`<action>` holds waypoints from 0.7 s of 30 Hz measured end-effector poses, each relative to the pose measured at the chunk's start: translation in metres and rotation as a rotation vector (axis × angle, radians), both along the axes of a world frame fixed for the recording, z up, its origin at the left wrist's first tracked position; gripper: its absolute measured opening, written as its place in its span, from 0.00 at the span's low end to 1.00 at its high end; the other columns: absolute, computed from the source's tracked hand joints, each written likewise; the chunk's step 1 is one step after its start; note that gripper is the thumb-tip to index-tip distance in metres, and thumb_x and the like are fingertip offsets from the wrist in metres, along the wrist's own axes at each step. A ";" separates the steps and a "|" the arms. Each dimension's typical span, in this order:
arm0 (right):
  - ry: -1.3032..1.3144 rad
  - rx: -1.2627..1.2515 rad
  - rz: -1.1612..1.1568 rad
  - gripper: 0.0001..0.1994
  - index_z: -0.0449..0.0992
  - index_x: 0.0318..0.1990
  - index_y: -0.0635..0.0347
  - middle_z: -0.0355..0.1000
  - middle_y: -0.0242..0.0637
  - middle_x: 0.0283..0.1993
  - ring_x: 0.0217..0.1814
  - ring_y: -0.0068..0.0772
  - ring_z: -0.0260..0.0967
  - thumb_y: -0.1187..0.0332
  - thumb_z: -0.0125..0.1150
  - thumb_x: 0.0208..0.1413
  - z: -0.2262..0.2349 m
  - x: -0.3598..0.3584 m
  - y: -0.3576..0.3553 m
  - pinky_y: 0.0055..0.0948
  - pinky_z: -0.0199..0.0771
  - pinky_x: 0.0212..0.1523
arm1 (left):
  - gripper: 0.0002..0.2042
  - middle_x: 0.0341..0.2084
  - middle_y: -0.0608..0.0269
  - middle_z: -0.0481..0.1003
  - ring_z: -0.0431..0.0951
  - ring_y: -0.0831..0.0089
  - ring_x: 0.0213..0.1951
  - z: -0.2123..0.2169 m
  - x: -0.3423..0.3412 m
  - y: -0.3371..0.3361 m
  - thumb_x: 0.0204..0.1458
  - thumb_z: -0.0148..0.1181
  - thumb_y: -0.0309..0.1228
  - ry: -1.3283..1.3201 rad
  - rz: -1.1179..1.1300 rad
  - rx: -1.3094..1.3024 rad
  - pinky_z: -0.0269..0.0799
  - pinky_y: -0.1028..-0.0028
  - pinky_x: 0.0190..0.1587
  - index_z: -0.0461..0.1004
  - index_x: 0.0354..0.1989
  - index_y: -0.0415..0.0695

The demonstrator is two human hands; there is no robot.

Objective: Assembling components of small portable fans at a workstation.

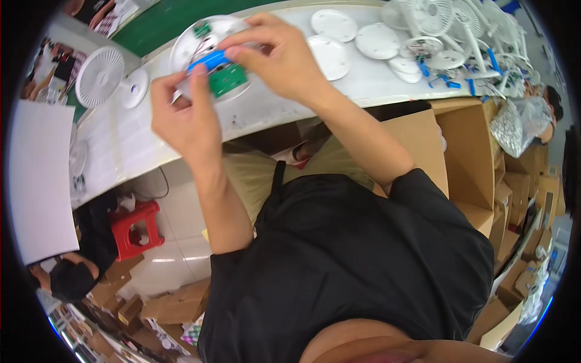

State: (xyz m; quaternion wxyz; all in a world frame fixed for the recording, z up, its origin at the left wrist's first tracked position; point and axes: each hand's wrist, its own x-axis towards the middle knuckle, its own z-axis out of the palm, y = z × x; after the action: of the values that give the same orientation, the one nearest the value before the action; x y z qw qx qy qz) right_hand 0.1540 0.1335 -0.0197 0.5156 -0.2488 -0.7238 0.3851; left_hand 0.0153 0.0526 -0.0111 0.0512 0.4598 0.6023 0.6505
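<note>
My left hand (186, 115) and my right hand (275, 59) are raised over the white table. Between them they pinch a blue cylindrical battery (212, 60), one hand at each end. Right below it is a green circuit board (229, 81); whether a finger touches the board I cannot tell. Under the hands lies a white round fan base (181, 53), with a small green board (201, 29) and some wires on it. My fingers cover part of the base and both ends of the battery.
Several white discs (377, 41) lie right of my hands. Beyond them stand white desk fans (431, 17) amid blue parts. Another fan (100, 77) stands at the left. Cardboard boxes (463, 151) are by my right arm; a red stool (138, 230) is lower left. Other people sit nearby.
</note>
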 end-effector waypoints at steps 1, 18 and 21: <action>0.017 0.038 0.052 0.13 0.83 0.46 0.57 0.67 0.30 0.38 0.31 0.21 0.61 0.75 0.66 0.52 0.000 0.001 0.000 0.17 0.61 0.32 | 0.10 0.26 0.59 0.75 0.71 0.80 0.22 0.001 -0.001 0.002 0.53 0.68 0.29 0.003 0.025 0.015 0.69 0.83 0.24 0.73 0.34 0.36; 0.086 -0.210 0.086 0.19 0.80 0.51 0.54 0.77 0.35 0.45 0.34 0.26 0.72 0.73 0.68 0.49 -0.017 0.036 0.035 0.23 0.74 0.36 | 0.04 0.29 0.60 0.75 0.70 0.78 0.27 0.010 -0.016 0.001 0.57 0.57 0.26 0.033 -0.122 -0.081 0.71 0.80 0.30 0.74 0.35 0.37; -0.321 -0.122 -0.472 0.14 0.80 0.49 0.56 0.75 0.41 0.51 0.41 0.33 0.74 0.71 0.63 0.53 -0.013 0.100 0.026 0.29 0.75 0.43 | 0.05 0.29 0.60 0.75 0.70 0.77 0.28 0.006 -0.018 -0.006 0.58 0.54 0.26 -0.111 -0.118 -0.068 0.71 0.79 0.31 0.74 0.37 0.38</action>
State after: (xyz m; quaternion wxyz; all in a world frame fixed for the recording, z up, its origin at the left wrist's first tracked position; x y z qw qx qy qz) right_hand 0.2539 0.1595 -0.0330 0.4539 -0.4986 -0.6939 0.2528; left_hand -0.0025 0.0469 -0.0046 0.1384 0.4557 0.5923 0.6499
